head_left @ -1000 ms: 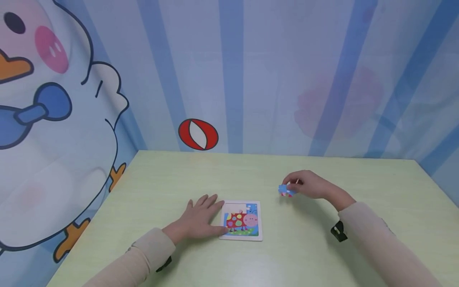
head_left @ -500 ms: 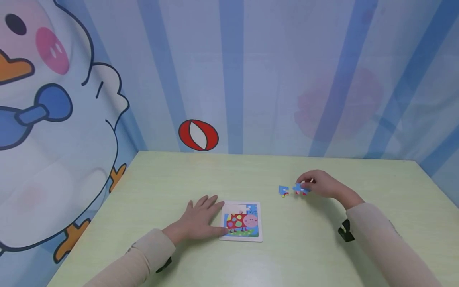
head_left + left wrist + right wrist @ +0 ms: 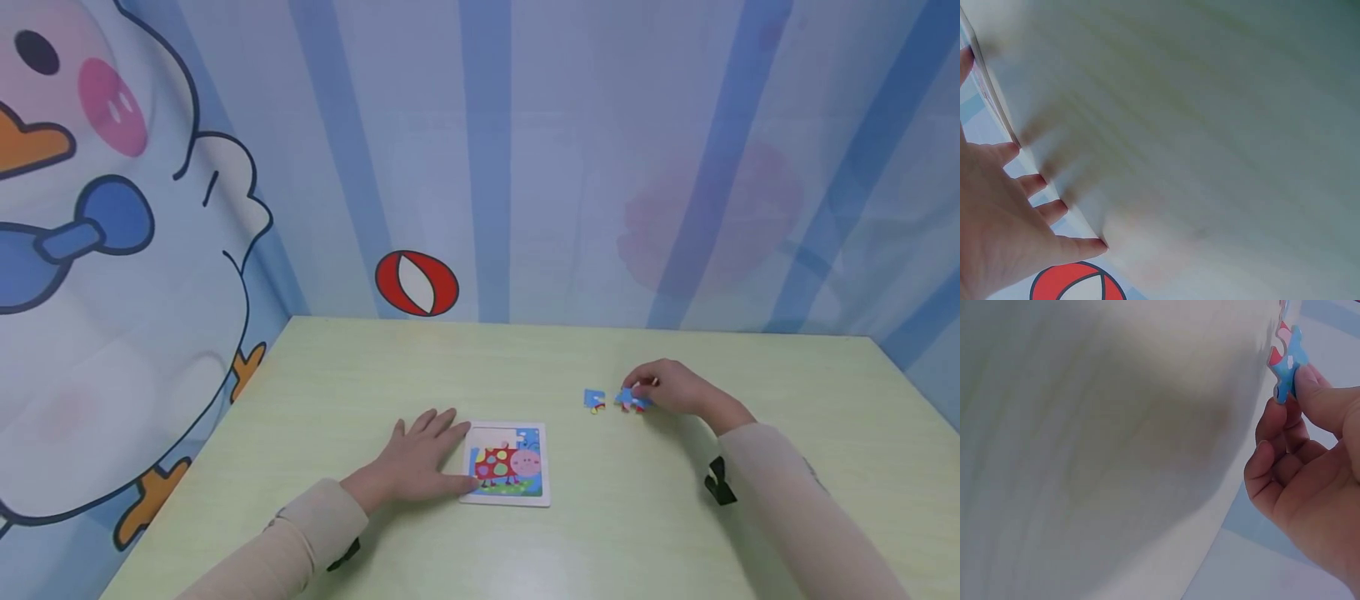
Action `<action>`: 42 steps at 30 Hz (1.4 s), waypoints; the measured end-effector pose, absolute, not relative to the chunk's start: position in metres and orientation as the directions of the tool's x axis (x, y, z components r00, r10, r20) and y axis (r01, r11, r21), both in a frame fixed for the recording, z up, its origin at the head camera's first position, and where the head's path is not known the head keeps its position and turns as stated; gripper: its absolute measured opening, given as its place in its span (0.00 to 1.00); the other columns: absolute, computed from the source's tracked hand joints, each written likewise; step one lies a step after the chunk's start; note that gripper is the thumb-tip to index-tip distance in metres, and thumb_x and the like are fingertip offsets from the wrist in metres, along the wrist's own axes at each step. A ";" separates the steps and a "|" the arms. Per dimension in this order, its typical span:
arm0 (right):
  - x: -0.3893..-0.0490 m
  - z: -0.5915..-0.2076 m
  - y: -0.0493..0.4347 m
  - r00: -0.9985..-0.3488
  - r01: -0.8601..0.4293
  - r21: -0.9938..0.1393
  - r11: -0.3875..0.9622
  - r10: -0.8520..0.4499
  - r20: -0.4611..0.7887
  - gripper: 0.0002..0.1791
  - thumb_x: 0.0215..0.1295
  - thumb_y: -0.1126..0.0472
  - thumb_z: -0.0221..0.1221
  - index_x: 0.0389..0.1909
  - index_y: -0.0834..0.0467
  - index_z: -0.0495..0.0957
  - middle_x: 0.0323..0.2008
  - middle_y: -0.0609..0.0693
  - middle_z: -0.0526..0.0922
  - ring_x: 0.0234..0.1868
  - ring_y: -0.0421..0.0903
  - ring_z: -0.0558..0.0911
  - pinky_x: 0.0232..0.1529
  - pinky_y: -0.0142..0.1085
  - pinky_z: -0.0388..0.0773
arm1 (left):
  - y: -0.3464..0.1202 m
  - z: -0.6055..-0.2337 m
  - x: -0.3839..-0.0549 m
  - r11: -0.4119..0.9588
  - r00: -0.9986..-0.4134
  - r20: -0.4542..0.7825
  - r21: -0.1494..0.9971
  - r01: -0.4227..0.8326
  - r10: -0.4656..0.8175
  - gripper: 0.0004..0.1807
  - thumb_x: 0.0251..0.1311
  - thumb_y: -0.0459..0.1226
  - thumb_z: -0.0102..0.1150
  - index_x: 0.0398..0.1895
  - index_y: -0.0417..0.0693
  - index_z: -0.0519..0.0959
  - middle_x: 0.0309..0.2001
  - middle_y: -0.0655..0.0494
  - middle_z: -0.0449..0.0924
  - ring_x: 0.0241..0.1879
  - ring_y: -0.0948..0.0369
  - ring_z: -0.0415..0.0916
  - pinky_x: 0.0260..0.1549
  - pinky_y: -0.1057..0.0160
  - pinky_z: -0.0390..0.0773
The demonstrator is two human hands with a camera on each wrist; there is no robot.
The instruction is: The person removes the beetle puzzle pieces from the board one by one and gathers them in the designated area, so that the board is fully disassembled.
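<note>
Shows one pale desk (image 3: 405, 367) before one striped backdrop (image 3: 555, 167). Rests left hand (image 3: 420, 461), spread wide, on one puzzle tray's (image 3: 491, 436) edge. Pinches one puzzle piece (image 3: 1288, 361) in right hand's (image 3: 671, 387) grip, just beside one loose piece (image 3: 593, 399) on desk.

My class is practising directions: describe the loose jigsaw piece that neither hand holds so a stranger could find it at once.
On the pale green table, find the framed jigsaw beside the left hand. Look beyond it, rightward, toward the right hand. The loose blue piece there, with a red corner and yellow tab, lies untouched, unlike the neighbouring piece pinched by that hand.
</note>
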State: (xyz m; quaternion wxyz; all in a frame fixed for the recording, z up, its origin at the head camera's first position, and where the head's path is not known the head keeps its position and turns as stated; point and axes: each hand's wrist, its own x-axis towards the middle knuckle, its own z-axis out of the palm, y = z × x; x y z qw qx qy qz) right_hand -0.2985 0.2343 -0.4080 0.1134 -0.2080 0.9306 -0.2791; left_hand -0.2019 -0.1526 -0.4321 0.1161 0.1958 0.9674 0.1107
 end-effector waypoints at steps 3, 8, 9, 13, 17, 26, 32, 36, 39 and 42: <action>-0.299 -0.410 0.234 -0.889 -0.318 -0.561 0.764 -0.446 -0.104 0.11 0.68 0.70 0.52 0.46 0.65 0.81 0.44 0.60 0.82 0.44 0.55 0.78 0.43 0.45 0.76 | -0.153 -0.432 -0.202 0.898 -0.895 -0.184 0.261 0.355 0.407 0.47 0.55 0.67 0.51 0.74 0.55 0.58 0.76 0.50 0.50 0.74 0.45 0.43 0.64 0.30 0.46; -0.301 -0.414 0.234 -0.894 -0.292 -0.555 0.779 -0.429 -0.132 0.11 0.69 0.69 0.52 0.46 0.64 0.81 0.45 0.61 0.81 0.45 0.55 0.77 0.45 0.47 0.76 | -0.153 -0.431 -0.202 0.898 -0.893 -0.190 0.262 0.354 0.408 0.47 0.55 0.67 0.51 0.74 0.56 0.58 0.76 0.50 0.49 0.74 0.45 0.43 0.64 0.30 0.45; -0.302 -0.415 0.235 -0.895 -0.285 -0.554 0.782 -0.424 -0.138 0.11 0.69 0.68 0.53 0.47 0.64 0.81 0.44 0.60 0.81 0.44 0.54 0.77 0.44 0.46 0.75 | -0.153 -0.431 -0.201 0.898 -0.893 -0.192 0.263 0.353 0.408 0.47 0.55 0.67 0.51 0.74 0.56 0.58 0.76 0.50 0.50 0.74 0.45 0.43 0.64 0.30 0.45; -0.304 -0.417 0.236 -0.897 -0.275 -0.550 0.789 -0.416 -0.148 0.09 0.68 0.68 0.53 0.45 0.63 0.80 0.41 0.58 0.81 0.39 0.50 0.75 0.41 0.43 0.74 | -0.153 -0.431 -0.201 0.897 -0.893 -0.190 0.266 0.352 0.407 0.47 0.55 0.67 0.51 0.74 0.55 0.58 0.76 0.50 0.50 0.74 0.45 0.43 0.64 0.30 0.46; -0.306 -0.419 0.237 -0.894 -0.282 -0.553 0.784 -0.424 -0.146 0.08 0.68 0.69 0.53 0.42 0.63 0.79 0.38 0.56 0.81 0.37 0.48 0.75 0.40 0.41 0.73 | -0.153 -0.431 -0.202 0.897 -0.892 -0.191 0.262 0.356 0.410 0.47 0.55 0.67 0.51 0.74 0.56 0.58 0.76 0.50 0.49 0.74 0.45 0.43 0.64 0.30 0.45; -0.305 -0.415 0.237 -0.887 -0.301 -0.556 0.775 -0.442 -0.135 0.07 0.68 0.69 0.54 0.42 0.64 0.79 0.36 0.55 0.81 0.36 0.47 0.75 0.40 0.41 0.73 | -0.153 -0.431 -0.202 0.899 -0.895 -0.188 0.262 0.352 0.405 0.47 0.54 0.67 0.52 0.74 0.56 0.58 0.76 0.50 0.49 0.74 0.45 0.43 0.64 0.30 0.45; -0.303 -0.414 0.236 -0.886 -0.306 -0.548 0.778 -0.443 -0.135 0.07 0.68 0.68 0.54 0.42 0.64 0.79 0.36 0.55 0.81 0.36 0.47 0.74 0.40 0.41 0.73 | -0.153 -0.430 -0.201 0.901 -0.898 -0.187 0.262 0.345 0.398 0.47 0.54 0.66 0.52 0.74 0.56 0.59 0.76 0.50 0.50 0.74 0.45 0.43 0.64 0.30 0.46; -0.303 -0.414 0.236 -0.889 -0.299 -0.551 0.779 -0.438 -0.137 0.07 0.68 0.68 0.54 0.42 0.64 0.79 0.36 0.54 0.81 0.37 0.48 0.74 0.41 0.42 0.73 | -0.152 -0.429 -0.201 0.902 -0.898 -0.191 0.262 0.342 0.396 0.47 0.54 0.66 0.52 0.74 0.55 0.59 0.76 0.50 0.50 0.74 0.45 0.43 0.64 0.30 0.46; -0.302 -0.413 0.237 -0.892 -0.299 -0.551 0.779 -0.434 -0.130 0.08 0.69 0.67 0.54 0.43 0.64 0.79 0.37 0.55 0.81 0.37 0.48 0.74 0.42 0.42 0.73 | -0.152 -0.429 -0.200 0.902 -0.898 -0.193 0.265 0.341 0.396 0.46 0.55 0.66 0.52 0.74 0.56 0.59 0.76 0.50 0.50 0.74 0.45 0.43 0.64 0.30 0.46; -0.303 -0.412 0.238 -0.896 -0.301 -0.552 0.778 -0.429 -0.116 0.09 0.69 0.66 0.54 0.45 0.64 0.79 0.37 0.55 0.80 0.37 0.48 0.74 0.40 0.41 0.72 | -0.152 -0.428 -0.200 0.901 -0.897 -0.194 0.269 0.340 0.396 0.46 0.55 0.66 0.53 0.74 0.55 0.59 0.76 0.50 0.50 0.74 0.45 0.43 0.64 0.30 0.46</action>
